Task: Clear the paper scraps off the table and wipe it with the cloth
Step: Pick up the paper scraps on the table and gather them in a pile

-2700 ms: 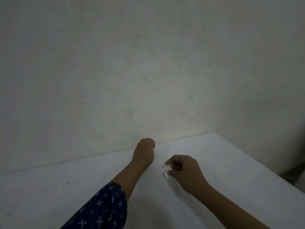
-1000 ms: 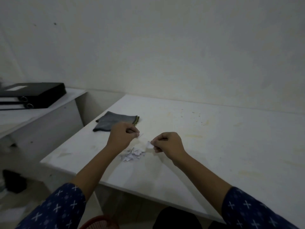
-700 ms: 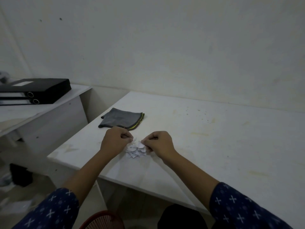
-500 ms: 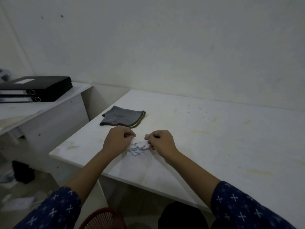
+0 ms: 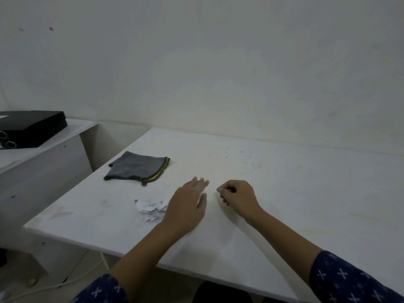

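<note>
From your head camera: your left hand (image 5: 188,206) is flat with the fingers straight, holding nothing, low over the white table (image 5: 295,193) and just right of the paper scraps (image 5: 150,210). Its wrist side covers the right edge of that little pile. Your right hand (image 5: 239,197) sits just beside it with the fingers curled in, thumb against the index, and honestly I can't tell if there's a scrap pinched in there. The cloth (image 5: 135,168), grey with a yellow-green hem, lies folded further back near the table's left edge, apart from the scraps. Some dark specks (image 5: 240,155) dot the table toward the wall. Off to the left, the black binders (image 5: 30,129) on the side desk (image 5: 43,171) are cut off by the frame.
</note>
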